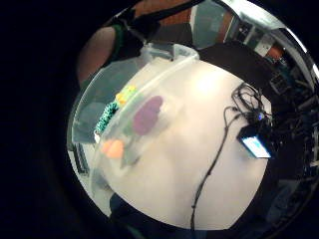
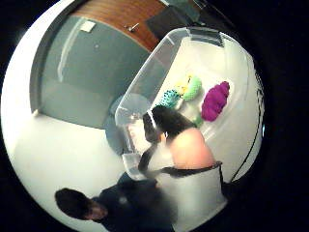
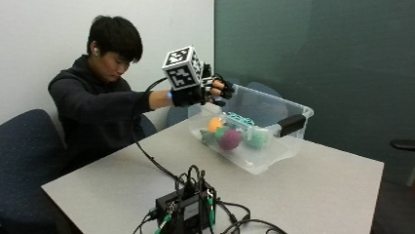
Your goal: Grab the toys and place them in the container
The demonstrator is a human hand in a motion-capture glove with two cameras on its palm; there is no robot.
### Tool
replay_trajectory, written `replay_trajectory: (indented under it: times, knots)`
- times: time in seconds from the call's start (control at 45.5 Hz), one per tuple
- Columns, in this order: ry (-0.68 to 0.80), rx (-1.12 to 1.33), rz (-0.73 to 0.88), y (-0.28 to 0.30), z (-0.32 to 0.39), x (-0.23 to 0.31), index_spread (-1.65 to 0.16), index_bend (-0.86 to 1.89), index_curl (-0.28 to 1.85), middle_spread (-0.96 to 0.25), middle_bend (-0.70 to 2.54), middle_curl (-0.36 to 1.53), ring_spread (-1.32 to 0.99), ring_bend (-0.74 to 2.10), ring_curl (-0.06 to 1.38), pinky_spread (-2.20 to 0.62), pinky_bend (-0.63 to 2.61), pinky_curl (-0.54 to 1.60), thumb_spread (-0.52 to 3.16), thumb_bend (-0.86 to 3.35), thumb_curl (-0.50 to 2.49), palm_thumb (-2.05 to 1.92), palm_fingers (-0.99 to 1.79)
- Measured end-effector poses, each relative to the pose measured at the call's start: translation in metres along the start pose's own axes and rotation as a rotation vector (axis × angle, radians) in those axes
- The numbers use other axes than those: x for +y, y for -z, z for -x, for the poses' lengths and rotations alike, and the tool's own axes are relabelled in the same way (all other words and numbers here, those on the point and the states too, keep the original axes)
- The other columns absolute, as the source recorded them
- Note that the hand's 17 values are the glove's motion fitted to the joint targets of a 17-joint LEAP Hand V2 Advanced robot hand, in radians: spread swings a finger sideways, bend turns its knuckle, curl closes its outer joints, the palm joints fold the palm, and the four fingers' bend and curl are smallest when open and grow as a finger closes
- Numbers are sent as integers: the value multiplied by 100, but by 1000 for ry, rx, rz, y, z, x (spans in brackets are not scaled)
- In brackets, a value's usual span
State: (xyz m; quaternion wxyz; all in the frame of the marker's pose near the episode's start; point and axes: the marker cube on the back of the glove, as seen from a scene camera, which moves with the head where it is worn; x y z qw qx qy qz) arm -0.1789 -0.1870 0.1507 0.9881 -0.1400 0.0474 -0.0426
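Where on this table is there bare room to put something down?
The widest bare patch of table lies between the clear container and the far right corner. Another lies on the person's side, left of the cable. The near edge is crowded by the black electronics box and its wires. The container already holds toys.

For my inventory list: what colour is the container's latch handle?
Black; the latch handle on the clear container shows best in the outside view.

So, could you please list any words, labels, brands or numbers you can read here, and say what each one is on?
There is no readable text in any view.
The clear container and the toys in it show no label.
The lit screen on the table is too blurred to read.
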Motion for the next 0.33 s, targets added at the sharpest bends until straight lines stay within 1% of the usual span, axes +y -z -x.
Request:
replay_trajectory:
  times: [0.154,0.264,0.33]
  knots:
    - [15,-22,-97,32,-34,40,-15,28,32,-8,35,51,-17,60,28,-6,87,35,130,-1,37,13,5]
    - [5,-127,-202,50,-58,81,-15,29,34,-8,35,50,-18,63,28,-5,84,33,134,-1,36,13,13]
    - [2,-173,-229,55,-70,96,-15,30,35,-9,36,51,-19,64,29,-5,82,33,137,0,35,14,17]
